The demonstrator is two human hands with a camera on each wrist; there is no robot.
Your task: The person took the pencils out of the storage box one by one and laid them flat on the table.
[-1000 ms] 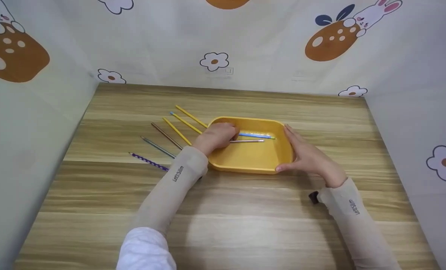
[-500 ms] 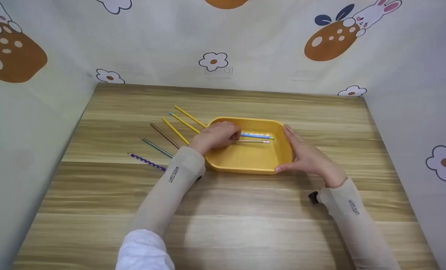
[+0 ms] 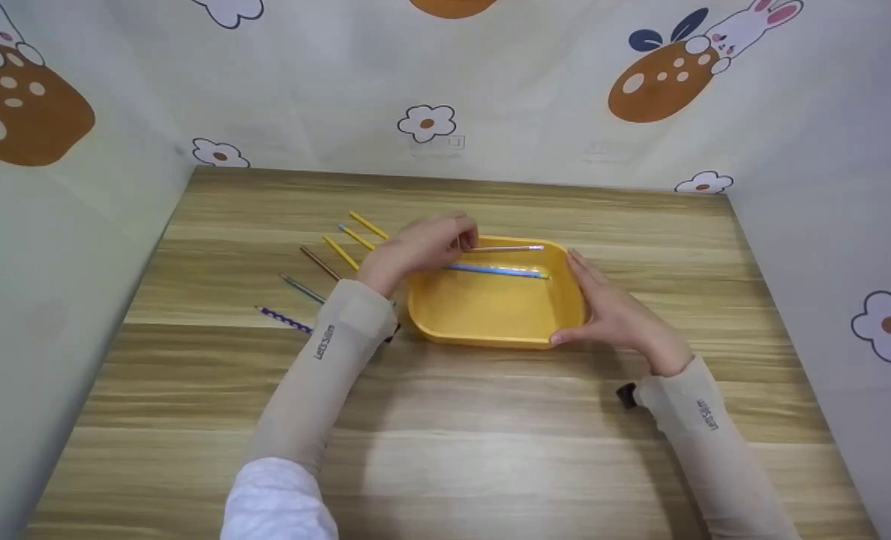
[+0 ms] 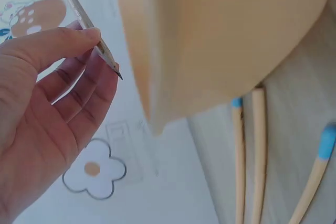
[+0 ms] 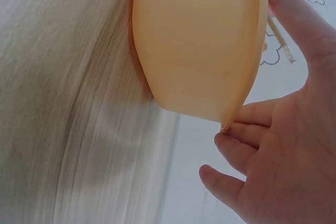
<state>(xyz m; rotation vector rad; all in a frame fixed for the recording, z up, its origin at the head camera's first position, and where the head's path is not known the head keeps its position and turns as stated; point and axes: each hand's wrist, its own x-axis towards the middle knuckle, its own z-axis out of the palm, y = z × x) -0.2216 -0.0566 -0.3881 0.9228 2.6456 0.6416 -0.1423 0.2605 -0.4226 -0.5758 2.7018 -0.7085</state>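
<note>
My left hand (image 3: 421, 244) pinches a pale, silvery pencil (image 3: 511, 248) over the far side of a yellow plastic box (image 3: 490, 343). In the left wrist view, thumb and fingertips grip this pencil (image 4: 79, 11) near its sharpened dark point, beside the box's wall (image 4: 210, 35). A blue pencil (image 3: 499, 271) with a yellowish end lies on the box floor. My right hand (image 3: 616, 313) holds the box's right end, thumb at the near corner and fingers along the far corner. The right wrist view has fingertips (image 5: 223, 140) right at the box rim.
Left of the box, several pencils are fanned out on the wooden table (image 3: 190, 390): yellow ones (image 3: 340, 253), a brown one (image 3: 319, 262), a grey-green one (image 3: 301, 288) and a purple patterned one (image 3: 284, 319). A patterned curtain (image 3: 520, 90) stands behind the table.
My left hand has lifted the silvery pencil from low in the box and moved it toward the far rim. More of the blue pencil shows now. The right hand and box have stayed put.
</note>
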